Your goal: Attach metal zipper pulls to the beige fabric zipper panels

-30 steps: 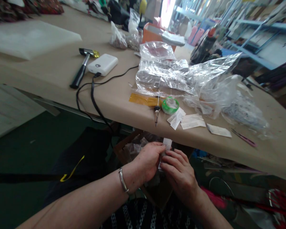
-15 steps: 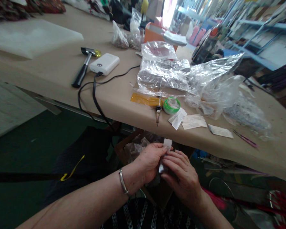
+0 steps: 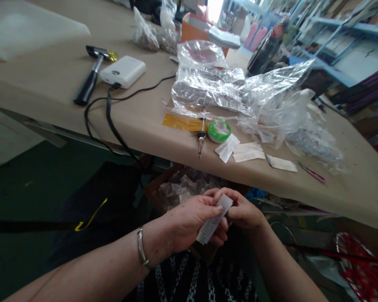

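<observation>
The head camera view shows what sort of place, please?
Probably a workshop: a hammer, printed paper slips and clear plastic bags lie on a large table, with blue shelves beyond.

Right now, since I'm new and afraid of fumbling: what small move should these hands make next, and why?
Perhaps firm up the right hand at the upper end of the printed slip: the left hand's thumb already presses its face, while the right fingers' grip beside that end is unclear.
</observation>
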Available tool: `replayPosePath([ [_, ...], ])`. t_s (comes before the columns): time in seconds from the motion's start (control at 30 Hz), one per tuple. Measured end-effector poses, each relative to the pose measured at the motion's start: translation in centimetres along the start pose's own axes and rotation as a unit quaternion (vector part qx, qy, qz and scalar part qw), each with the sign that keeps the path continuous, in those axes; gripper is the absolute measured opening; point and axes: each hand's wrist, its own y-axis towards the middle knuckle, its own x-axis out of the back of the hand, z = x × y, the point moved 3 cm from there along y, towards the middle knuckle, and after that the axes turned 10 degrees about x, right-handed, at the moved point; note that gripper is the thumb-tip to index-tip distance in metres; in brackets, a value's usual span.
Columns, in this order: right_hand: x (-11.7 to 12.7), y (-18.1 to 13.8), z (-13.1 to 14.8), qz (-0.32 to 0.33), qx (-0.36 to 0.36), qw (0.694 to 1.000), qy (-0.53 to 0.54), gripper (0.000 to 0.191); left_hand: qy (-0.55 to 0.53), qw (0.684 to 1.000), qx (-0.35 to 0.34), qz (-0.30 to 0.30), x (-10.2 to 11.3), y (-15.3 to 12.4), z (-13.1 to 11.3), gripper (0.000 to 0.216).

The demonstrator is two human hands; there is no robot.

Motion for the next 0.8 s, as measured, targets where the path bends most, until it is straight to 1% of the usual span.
replayPosePath([
  [0.1, -0.4, -0.1, -0.6, -0.007, -0.009, 0.999, 0.041, 0.031, 0.028, 0.999, -0.001, -0.018, 0.2, 0.0, 0.1, 0.017],
  [0.17, -0.6, -0.2, -0.7, -0.012, -0.014, 0.999, 0.03, 0.03, 0.042, 0.999, 0.002, -0.023, 0.3, 0.1, 0.1, 0.022],
  [0.23, -0.7, -0.4, -0.4, -0.035, -0.015, 0.999, -0.023, 0.035, 0.044, 0.999, -0.002, -0.029, 0.4, 0.1, 0.1, 0.027],
  [0.3, -0.7, -0.6, 0.2, -0.078, -0.007, 0.989, -0.123, 0.04, 0.033, 0.999, -0.018, -0.037, 0.4, 0.0, -0.1, 0.029],
  [0.33, -0.8, -0.7, 0.6, -0.101, 0.006, 0.977, -0.189, 0.04, 0.024, 0.998, -0.026, -0.043, 0.5, 0.0, -0.2, 0.028],
  [0.37, -1.0, -0.8, 1.2, -0.123, 0.026, 0.957, -0.263, 0.038, 0.015, 0.998, -0.033, -0.048, 0.5, -0.1, -0.3, 0.026],
  [0.43, -1.5, -1.0, 2.2, -0.151, 0.076, 0.901, -0.4, 0.035, 0.001, 0.998, -0.039, -0.057, 0.6, -0.2, -0.5, 0.023],
  [0.5, -2.1, -1.1, 2.9, -0.157, 0.117, 0.848, -0.492, 0.034, -0.005, 0.997, -0.041, -0.066, 0.6, -0.2, -0.5, 0.021],
  [0.53, -2.4, -1.2, 3.0, -0.153, 0.128, 0.831, -0.519, 0.034, -0.004, 0.997, -0.04, -0.068, 0.7, -0.2, -0.5, 0.021],
  [0.57, -2.6, -1.2, 3.1, -0.147, 0.134, 0.82, -0.537, 0.033, -0.002, 0.997, -0.041, -0.068, 0.7, -0.2, -0.5, 0.021],
  [0.63, -2.8, -1.1, 3.1, -0.135, 0.142, 0.807, -0.557, 0.03, 0.001, 0.997, -0.044, -0.067, 0.7, -0.1, -0.5, 0.021],
  [0.8, -3.0, -0.9, 2.8, -0.123, 0.146, 0.798, -0.572, 0.027, 0.004, 0.997, -0.042, -0.064, 0.7, -0.1, -0.3, 0.022],
])
